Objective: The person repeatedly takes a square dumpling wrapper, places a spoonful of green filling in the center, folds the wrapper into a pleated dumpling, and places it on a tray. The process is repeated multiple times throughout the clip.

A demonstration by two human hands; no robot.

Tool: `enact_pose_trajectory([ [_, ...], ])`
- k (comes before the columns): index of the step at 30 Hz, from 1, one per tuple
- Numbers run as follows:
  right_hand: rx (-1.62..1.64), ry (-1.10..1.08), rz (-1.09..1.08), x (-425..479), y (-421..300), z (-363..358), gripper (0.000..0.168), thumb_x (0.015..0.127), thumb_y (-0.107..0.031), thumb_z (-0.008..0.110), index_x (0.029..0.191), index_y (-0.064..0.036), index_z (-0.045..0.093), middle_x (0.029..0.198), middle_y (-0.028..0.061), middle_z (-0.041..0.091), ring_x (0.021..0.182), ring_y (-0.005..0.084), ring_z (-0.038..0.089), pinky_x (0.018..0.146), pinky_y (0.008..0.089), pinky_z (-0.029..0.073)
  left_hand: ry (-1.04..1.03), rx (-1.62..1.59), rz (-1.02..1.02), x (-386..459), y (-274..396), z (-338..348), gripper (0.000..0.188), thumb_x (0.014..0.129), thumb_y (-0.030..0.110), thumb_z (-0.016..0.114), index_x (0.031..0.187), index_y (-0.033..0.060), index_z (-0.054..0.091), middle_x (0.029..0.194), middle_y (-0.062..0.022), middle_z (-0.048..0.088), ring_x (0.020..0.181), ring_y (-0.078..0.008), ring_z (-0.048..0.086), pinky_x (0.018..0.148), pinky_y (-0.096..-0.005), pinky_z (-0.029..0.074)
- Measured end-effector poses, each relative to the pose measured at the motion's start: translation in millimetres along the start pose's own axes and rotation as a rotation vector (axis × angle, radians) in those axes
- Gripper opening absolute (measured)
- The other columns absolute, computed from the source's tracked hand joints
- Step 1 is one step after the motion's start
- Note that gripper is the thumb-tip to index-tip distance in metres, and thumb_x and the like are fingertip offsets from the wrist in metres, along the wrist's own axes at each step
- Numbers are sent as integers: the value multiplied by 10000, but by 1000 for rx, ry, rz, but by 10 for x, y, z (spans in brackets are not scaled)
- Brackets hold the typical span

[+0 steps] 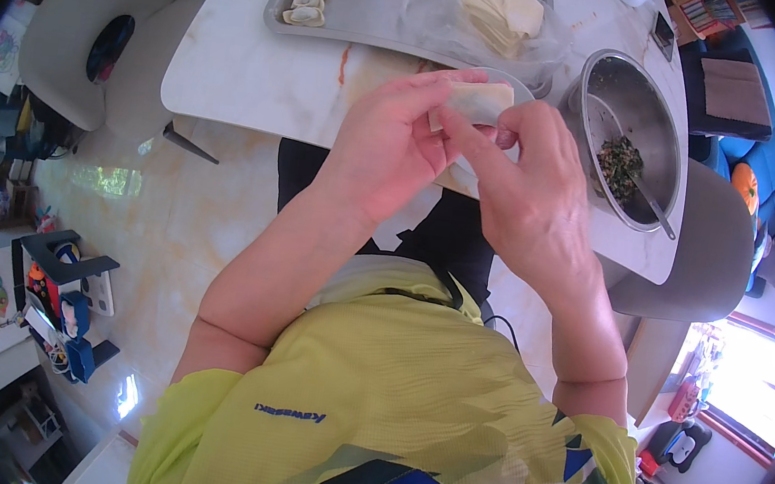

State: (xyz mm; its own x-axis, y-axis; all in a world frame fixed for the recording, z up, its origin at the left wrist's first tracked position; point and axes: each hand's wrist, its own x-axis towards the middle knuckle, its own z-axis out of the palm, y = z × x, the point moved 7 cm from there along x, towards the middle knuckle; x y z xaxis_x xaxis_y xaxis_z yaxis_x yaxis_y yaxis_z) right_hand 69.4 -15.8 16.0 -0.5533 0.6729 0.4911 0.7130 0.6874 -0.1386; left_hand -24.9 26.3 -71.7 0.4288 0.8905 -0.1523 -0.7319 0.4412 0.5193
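Note:
Above the table's near edge, my left hand [388, 138] holds a folded dough wrapper [484, 102] that bulges slightly, with a darker patch showing through it. The thumb and fingers of my right hand [538, 180] grip the wrapper's near and right edges. Beneath both hands sits a white dish [522, 89], mostly hidden by them. Just right of my right hand stands a steel bowl [594, 97] containing chopped green filling [618, 169] and a metal spoon [653, 206]. Beyond my hands lies a stack of square dough wrappers [503, 11] on a plastic bag [437, 22].
A metal tray [377, 22] at the table's far side bears rows of folded dumplings [311, 0] and some flour. A phone [663, 35] lies near the right edge of the marble-patterned table [249, 75]. Grey chairs [140, 49] flank the table on both sides.

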Motion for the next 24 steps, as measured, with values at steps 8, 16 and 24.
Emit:
enact_pose_trajectory([
  [8, -14, -39, -19, -40, 16, -19, 378, 728, -26, 617, 1085, -123, 689, 843, 58, 447, 779, 228, 495, 667, 350, 418, 37, -24, 6, -25, -6, -8, 373, 978, 130, 456, 1268, -96, 517, 1225, -159, 603, 1073, -232, 594, 976, -362, 468],
  [16, -58, 14, 124, -107, 289, -105, 413, 723, 40, 606, 1112, -95, 640, 874, 95, 478, 806, 267, 510, 699, 350, 441, -16, 16, 15, -25, -4, 38, 413, 952, 50, 431, 1327, -124, 438, 1328, -213, 525, 1206, -294, 558, 1064, -409, 454],
  [24, 716, 254, 596, -272, 634, 22, 277, 863, -21, 658, 1128, 7, 581, 938, 79, 630, 821, 155, 612, 743, 305, 480, -78, 38, 23, -40, -17, 187, 409, 975, 38, 421, 1359, -100, 415, 1372, -226, 498, 1212, -296, 564, 1061, -405, 470],
])
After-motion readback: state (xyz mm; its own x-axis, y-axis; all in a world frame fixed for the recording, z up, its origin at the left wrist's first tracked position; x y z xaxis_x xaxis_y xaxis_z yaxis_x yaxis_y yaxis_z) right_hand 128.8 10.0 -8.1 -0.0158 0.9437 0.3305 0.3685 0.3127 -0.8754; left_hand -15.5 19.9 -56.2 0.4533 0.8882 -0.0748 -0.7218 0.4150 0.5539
